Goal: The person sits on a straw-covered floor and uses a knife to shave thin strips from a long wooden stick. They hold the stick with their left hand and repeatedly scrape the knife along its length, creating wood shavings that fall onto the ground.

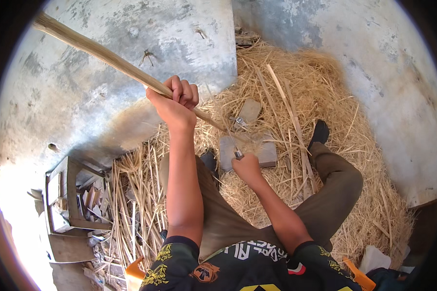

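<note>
Honestly, the grip looks decent: the left hand (177,103) has its fingers curled round the wooden pole (99,52), with the long end running up to the left of those fingers and a short end slanting down past them on the right. The right hand (248,170), closer to the body, has its fingers wrapped round the handle of a thin knife (238,154); their undersides are hidden, so I can't tell how tight the squeeze is. The blade points away from the right fingers, near the pole's low end, and I can't tell if it touches. My take, assuming this is whittling: brace that low end on the block (265,153) just beyond the right fingers, keep the left fingers well up from the edge, take thin strokes heading away from them, and roll the pole a bit between passes.
</note>
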`<state>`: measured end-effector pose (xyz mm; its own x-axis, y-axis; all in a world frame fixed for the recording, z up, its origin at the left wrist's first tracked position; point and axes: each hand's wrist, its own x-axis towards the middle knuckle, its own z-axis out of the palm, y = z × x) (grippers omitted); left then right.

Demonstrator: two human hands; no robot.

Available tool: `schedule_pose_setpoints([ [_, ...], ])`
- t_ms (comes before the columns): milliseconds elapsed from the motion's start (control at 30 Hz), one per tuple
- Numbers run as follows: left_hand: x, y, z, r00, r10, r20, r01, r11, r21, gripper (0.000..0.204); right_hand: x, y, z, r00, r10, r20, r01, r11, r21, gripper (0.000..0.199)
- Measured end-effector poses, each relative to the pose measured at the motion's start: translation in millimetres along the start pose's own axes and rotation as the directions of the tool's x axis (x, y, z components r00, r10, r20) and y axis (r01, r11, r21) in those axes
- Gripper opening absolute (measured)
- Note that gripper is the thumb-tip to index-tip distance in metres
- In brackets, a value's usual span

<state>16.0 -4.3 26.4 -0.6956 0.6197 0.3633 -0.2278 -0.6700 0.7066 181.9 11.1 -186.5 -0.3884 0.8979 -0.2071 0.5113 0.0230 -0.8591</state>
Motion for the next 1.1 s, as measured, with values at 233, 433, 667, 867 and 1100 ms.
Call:
schedule_pose_setpoints([
  [233,-4,2,-6,0.999,0.004,0.036,-0.005,1.000,0.028,0.052,2,45,24,0.998,0.056,-0.014,-0.054,0.992,0.118,0.028],
  [433,3,1,-8,1.000,0.019,-0.022,-0.017,0.997,0.071,0.061,7,53,19,0.991,0.135,-0.006,-0.135,0.989,-0.062,0.029],
  [667,1,2,-10,1.000,0.028,-0.006,-0.028,0.999,0.044,0.046,-7,-21,-2,0.996,-0.089,0.028,0.089,0.996,0.004,0.031],
  [867,1,3,-2,1.000,0.018,-0.010,-0.018,0.999,0.044,0.049,17,67,13,0.968,0.251,-0.008,-0.247,0.949,-0.194,0.029],
  [1100,3,5,-13,1.000,-0.001,0.010,0.001,1.000,0.028,0.044,-14,-31,-11,0.998,0.030,0.054,-0.025,0.995,-0.094,0.029],
])
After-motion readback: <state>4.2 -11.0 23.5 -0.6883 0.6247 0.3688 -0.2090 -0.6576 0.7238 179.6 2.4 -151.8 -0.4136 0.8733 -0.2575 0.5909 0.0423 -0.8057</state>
